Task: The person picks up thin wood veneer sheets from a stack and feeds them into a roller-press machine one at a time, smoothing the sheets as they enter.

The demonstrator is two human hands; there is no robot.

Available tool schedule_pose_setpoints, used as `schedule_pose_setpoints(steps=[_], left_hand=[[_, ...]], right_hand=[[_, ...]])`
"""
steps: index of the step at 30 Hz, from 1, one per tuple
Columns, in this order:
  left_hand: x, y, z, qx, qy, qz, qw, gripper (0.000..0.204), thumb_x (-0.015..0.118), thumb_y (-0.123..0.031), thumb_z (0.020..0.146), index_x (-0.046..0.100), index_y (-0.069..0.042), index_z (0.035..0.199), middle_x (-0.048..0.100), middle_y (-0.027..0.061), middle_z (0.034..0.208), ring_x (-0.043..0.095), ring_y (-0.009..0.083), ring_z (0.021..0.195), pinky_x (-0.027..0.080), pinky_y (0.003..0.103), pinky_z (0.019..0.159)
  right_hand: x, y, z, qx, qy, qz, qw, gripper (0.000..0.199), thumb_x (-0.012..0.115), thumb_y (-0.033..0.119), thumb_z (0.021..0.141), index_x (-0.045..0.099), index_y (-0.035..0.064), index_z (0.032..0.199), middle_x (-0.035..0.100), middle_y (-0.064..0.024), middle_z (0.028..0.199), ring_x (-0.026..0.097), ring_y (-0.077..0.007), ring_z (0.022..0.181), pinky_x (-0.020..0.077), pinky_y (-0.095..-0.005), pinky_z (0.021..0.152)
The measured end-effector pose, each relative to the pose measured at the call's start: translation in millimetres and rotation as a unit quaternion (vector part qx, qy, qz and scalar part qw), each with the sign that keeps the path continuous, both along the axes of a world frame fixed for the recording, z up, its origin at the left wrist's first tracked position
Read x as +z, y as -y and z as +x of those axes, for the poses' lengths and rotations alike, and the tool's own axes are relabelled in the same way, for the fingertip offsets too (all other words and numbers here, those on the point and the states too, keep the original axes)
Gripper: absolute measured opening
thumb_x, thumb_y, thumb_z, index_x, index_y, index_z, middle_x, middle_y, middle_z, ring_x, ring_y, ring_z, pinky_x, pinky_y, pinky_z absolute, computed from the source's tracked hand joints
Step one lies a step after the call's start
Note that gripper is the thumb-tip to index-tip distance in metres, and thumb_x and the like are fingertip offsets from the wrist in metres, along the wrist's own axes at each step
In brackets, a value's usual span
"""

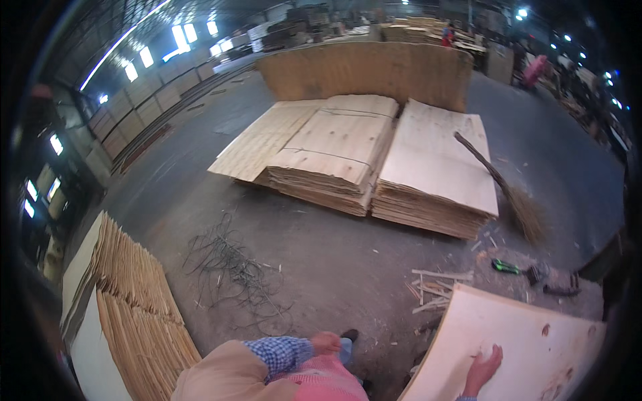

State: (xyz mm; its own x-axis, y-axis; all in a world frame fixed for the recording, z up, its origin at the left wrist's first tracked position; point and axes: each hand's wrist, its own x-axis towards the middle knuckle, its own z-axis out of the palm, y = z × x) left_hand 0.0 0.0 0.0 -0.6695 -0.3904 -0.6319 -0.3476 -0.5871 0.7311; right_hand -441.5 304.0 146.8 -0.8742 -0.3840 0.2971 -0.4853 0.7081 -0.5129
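My left hand is held close in front of my body at the lower middle, below a blue-checked sleeve. Its fingers are curled in, and whatever they may hold is hidden. At the lower right, my right hand rests with fingers stretched out on a pale wood veneer sheet. Dark knots mark that sheet near its right side. Just beyond its far left edge lie thin wood strips. A green-and-black utility knife is farther up on the right, beside dark tools.
Veneer stacks lie ahead before an upright brown board; a straw broom leans on the right stack. Another stack stands at lower left. Tangled dark strapping covers part of the floor.
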Motion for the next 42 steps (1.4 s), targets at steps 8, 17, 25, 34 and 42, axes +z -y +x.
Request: schedule_pose_setpoints(steps=[8,17,25,34,42], left_hand=[[-18.6,-69.5,177.5,0.354,0.222,0.149,0.896,0.023,0.054,-0.017,0.094,0.057,-0.004,0.113,0.064,0.0122,0.109,0.065,0.0257,0.094,0.054,0.041,0.078],[72.9,87.3,233.2,0.462,0.111,0.133,0.87,0.029,0.057,-0.018,0.094,0.054,-0.004,0.119,0.065,0.0146,0.106,0.067,0.0266,0.09,0.055,0.041,0.071],[94.3,225.3,293.0,0.567,-0.039,0.068,0.82,0.024,0.054,-0.025,0.096,0.058,-0.006,0.111,0.065,0.0139,0.108,0.066,0.0206,0.09,0.055,0.033,0.072],[58.0,282.1,379.3,0.663,0.106,0.131,0.729,0.026,0.047,-0.028,0.093,0.06,-0.006,0.089,0.065,0.0083,0.082,0.062,0.0247,0.072,0.053,0.037,0.064],[-33.8,352.7,449.1,0.773,-0.019,0.252,0.583,0.025,0.043,-0.021,0.093,0.053,-0.007,0.074,0.051,0.0059,0.064,0.045,0.0218,0.052,0.038,0.038,0.046]], right_hand=[[6.5,35.1,69.0,-0.054,-0.13,0.274,0.951,0.05,0.052,0.035,0.092,0.052,0.0011,0.128,0.05,-0.0204,0.135,0.044,-0.0381,0.127,0.0346,-0.0476,0.107],[15.7,44.1,69.6,-0.088,0.031,0.458,0.884,0.046,0.046,0.036,0.096,0.053,0.0045,0.129,0.044,-0.0173,0.142,0.04,-0.0351,0.13,0.0374,-0.0496,0.105],[-61.5,258.3,58.7,0.01,0.141,0.598,0.789,0.035,0.047,0.033,0.093,0.063,0.0043,0.107,0.058,-0.0188,0.117,0.055,-0.0334,0.111,0.0433,-0.0491,0.095],[-200.8,781.3,193.4,0.391,0.202,0.431,0.788,0.037,0.046,0.034,0.091,0.068,0.0043,0.088,0.064,-0.0206,0.095,0.062,-0.037,0.095,0.0457,-0.0514,0.087],[-10.2,1305.0,449.7,0.618,0.226,0.013,0.753,0.035,0.05,0.03,0.088,0.066,-0.0011,0.087,0.067,-0.0188,0.081,0.065,-0.0311,0.078,0.0503,-0.0409,0.071]])
